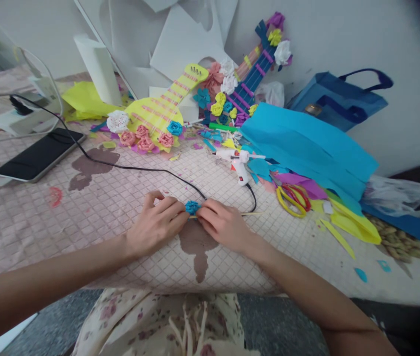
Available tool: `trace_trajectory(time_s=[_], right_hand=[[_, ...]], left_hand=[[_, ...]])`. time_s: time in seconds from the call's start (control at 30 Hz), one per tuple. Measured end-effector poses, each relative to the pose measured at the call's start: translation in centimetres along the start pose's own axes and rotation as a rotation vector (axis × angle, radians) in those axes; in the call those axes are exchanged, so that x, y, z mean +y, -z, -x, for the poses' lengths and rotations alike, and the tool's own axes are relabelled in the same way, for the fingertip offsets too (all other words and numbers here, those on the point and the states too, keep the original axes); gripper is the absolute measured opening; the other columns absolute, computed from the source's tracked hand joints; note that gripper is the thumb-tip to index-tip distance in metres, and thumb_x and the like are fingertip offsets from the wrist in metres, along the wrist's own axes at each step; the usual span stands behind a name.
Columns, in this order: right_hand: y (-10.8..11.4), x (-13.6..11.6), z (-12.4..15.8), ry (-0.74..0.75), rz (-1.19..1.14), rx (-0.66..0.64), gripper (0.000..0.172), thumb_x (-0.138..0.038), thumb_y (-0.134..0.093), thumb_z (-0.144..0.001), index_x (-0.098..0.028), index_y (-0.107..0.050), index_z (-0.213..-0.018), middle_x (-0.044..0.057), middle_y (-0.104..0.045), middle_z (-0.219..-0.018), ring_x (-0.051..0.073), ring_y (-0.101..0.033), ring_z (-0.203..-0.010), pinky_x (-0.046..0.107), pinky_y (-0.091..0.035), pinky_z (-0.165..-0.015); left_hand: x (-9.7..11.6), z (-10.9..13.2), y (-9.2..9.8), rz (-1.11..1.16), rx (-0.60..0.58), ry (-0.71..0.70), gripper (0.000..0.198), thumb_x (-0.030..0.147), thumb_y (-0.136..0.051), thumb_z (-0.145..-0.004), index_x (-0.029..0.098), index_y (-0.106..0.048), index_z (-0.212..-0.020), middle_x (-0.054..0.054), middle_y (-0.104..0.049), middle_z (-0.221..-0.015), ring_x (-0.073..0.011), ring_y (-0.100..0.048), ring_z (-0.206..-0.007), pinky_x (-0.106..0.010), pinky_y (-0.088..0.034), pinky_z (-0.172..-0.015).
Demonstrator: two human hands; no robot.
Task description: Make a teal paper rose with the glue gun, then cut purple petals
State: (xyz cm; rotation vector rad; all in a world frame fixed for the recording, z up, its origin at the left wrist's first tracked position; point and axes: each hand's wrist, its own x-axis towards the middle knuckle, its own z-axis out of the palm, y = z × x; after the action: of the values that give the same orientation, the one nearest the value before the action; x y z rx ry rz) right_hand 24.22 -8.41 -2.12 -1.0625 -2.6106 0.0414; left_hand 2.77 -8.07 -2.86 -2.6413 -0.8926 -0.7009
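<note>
A small blue crumpled paper flower point(192, 207) is between my two hands, just above the tablecloth. My left hand point(161, 221) has its fingers closed at the flower's left edge. From the other side, the bent fingers of my right hand point(223, 223) pinch its right edge. A thin pale stick point(256, 213) runs beneath the flower and sticks out past my right hand. Behind my hands, a white glue gun point(241, 168) rests on its side, its black cord point(139, 168) crossing the table.
A yellow paper guitar point(158, 111) and a blue one point(252, 74) decorated with paper flowers lean at the back. Blue paper sheets point(309, 143), scissors point(292, 199) and scraps lie right. A phone point(41, 154) and a power strip point(20, 118) lie left.
</note>
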Motion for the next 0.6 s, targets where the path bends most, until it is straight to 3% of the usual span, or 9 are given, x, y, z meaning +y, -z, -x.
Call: trace_trajectory(time_s=[0.23,0.37,0.47,0.6], right_hand=[[0.1,-0.3,-0.2,-0.005,0.015,-0.009,0.018,-0.022,-0.041,-0.095,-0.019,-0.059,-0.096,0.006,-0.059,-0.096,0.016,-0.056,-0.083,0.027,-0.043,-0.065],[0.4,0.3,0.0,-0.041,-0.030,0.033,0.016,-0.021,-0.042,-0.094,-0.019,-0.058,-0.096,0.005,-0.060,-0.095,0.015,-0.057,-0.083,0.026,-0.042,-0.066],[0.8,0.5,0.1,-0.099,-0.078,0.105,0.012,-0.026,-0.049,-0.092,-0.019,-0.058,-0.096,0.003,-0.061,-0.093,0.014,-0.058,-0.083,0.025,-0.041,-0.065],[0.6,0.0,-0.1,-0.065,-0.020,0.062,0.011,-0.030,-0.054,-0.089,-0.020,-0.058,-0.091,0.002,-0.061,-0.088,0.014,-0.059,-0.076,0.026,-0.038,-0.060]], left_hand=[[0.0,-0.1,0.1,0.024,0.017,0.014,0.010,0.015,-0.051,-0.089,0.019,-0.059,-0.084,-0.001,-0.064,-0.079,-0.0191,-0.056,-0.077,-0.043,-0.033,-0.078],[-0.2,-0.1,-0.2,0.064,0.032,0.080,0.011,0.016,-0.056,-0.086,0.021,-0.060,-0.096,-0.002,-0.064,-0.086,-0.0209,-0.056,-0.083,-0.042,-0.035,-0.078],[-0.7,-0.1,-0.4,0.213,0.016,0.178,0.019,0.018,-0.059,-0.083,0.021,-0.058,-0.102,-0.003,-0.063,-0.095,-0.0214,-0.055,-0.089,-0.040,-0.038,-0.080],[-1.4,-0.2,-0.6,0.502,0.004,0.244,0.031,0.010,-0.059,-0.077,0.017,-0.054,-0.107,-0.007,-0.057,-0.105,-0.0207,-0.052,-0.101,-0.037,-0.043,-0.087]])
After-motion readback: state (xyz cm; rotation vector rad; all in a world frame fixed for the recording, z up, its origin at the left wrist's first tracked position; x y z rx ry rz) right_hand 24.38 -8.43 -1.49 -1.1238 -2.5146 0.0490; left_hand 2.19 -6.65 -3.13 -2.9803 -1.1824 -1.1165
